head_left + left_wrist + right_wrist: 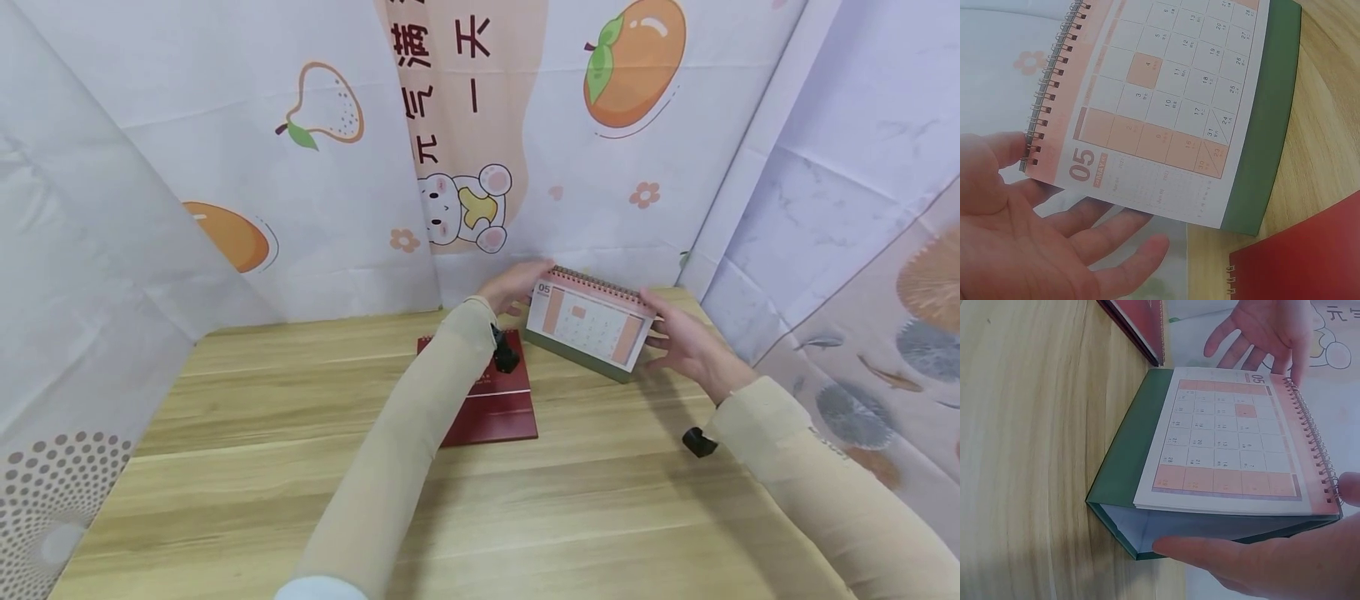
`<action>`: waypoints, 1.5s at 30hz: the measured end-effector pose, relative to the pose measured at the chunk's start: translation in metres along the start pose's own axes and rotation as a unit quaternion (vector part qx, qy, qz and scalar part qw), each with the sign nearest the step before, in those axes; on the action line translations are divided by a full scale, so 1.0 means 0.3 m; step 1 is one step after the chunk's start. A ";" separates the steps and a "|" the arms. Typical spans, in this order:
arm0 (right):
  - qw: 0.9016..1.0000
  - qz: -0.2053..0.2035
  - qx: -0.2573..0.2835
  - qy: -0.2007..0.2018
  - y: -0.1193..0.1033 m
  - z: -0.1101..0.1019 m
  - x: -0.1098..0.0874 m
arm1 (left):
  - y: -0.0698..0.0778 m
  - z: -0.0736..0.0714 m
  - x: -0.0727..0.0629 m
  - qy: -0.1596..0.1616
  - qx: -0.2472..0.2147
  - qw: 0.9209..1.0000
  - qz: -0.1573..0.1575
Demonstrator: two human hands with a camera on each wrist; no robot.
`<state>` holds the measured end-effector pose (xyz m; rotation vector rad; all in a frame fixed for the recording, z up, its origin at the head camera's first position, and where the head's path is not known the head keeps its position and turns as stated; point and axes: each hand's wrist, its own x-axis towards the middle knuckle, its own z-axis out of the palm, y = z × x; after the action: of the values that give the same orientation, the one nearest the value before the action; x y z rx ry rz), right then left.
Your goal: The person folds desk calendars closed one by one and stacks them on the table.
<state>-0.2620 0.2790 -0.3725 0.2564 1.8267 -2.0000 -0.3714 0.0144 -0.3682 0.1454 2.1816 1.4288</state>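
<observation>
A desk calendar with a green base, a top spiral and a page marked 05 stands tilted at the back right of the table. At its left end, my left hand pinches the spiral corner between thumb and forefinger, its other fingers spread loosely. My right hand holds the opposite upper corner, thumb by the spiral and a finger stretched along the open side. The fingertips behind the calendar are hidden. Beside it on the left lies a red spiral-bound calendar, partly covered by my left forearm.
The wood-grain table reaches back to a white printed curtain. Another patterned sheet hangs along the right side. Black wrist cameras sit below both wrists.
</observation>
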 end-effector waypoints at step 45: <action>0.992 -0.096 0.052 0.060 -0.006 0.026 -0.006 | -0.004 0.018 0.008 0.024 -0.023 0.998 0.052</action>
<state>-0.2599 0.2718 -0.3692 0.2457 1.8851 -2.2594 -0.3706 0.0192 -0.3719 0.2128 2.2073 1.5525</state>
